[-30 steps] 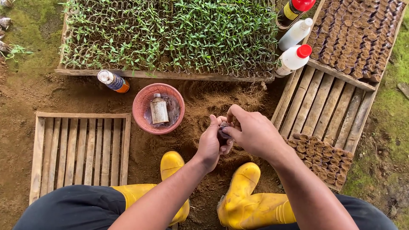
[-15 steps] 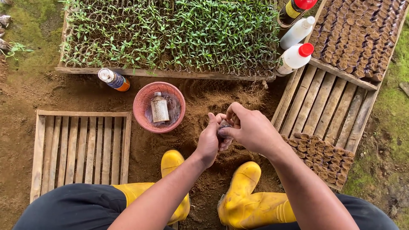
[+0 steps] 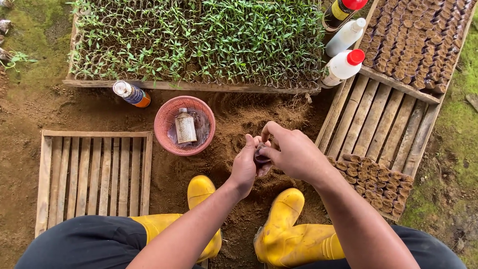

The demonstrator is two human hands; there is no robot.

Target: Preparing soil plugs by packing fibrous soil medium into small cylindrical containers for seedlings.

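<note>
**Both hands close on a small dark pot over loose soil**

The left hand (image 3: pixel 245 167) and the right hand (image 3: pixel 294 154) meet in front of the person, above a patch of loose brown soil (image 3: pixel 259 119). Between them sits a small dark seedling pot (image 3: pixel 261 153), mostly hidden. The left grip cups it from below and from the side, fingers curled shut around it. The right grip closes on its top edge, thumb and forefinger pinched together there, the other fingers bent over it. What the pot holds cannot be made out.

Just left of the left grip and a little beyond it stands a pink woven basket (image 3: pixel 164 130) with a small labelled bottle (image 3: pixel 185 128) lying in it. Further left of that, an orange-bottomed bottle (image 3: pixel 130 93) lies on the ground. Far left of the hands lies an empty wooden slat tray (image 3: pixel 94 174). Beyond the hands stretches a tray of green seedlings (image 3: pixel 199 40). Right of the right grip lies another slat tray (image 3: pixel 383 119), with rows of filled soil pots (image 3: pixel 373 182) at its near end. Two white bottles, one with a red cap (image 3: pixel 343 67), stand beyond it. Below the hands are yellow rubber boots (image 3: pixel 289 234).
</note>
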